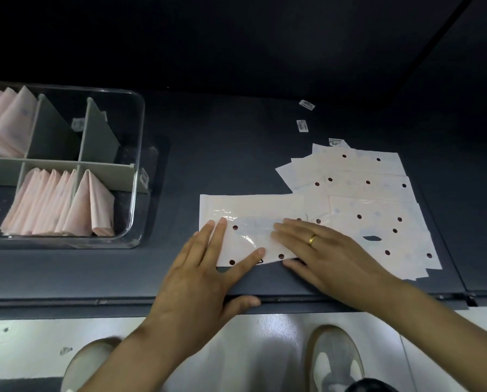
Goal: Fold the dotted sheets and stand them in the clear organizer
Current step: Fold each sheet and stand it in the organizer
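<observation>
- Pale dotted sheet [250,222], glossy, partly folded, lies flat on the dark table [236,137].
- Left hand [205,267] and right hand [321,244] press it with straight fingers, holding nothing.

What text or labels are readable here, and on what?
None is readable.
Small white labels on the table: print blurred.
Label at the far edge of the dotted sheets: blurred.
Stickers on the clear organizer: too small.
Folded sheets: faint marks, illegible.
</observation>
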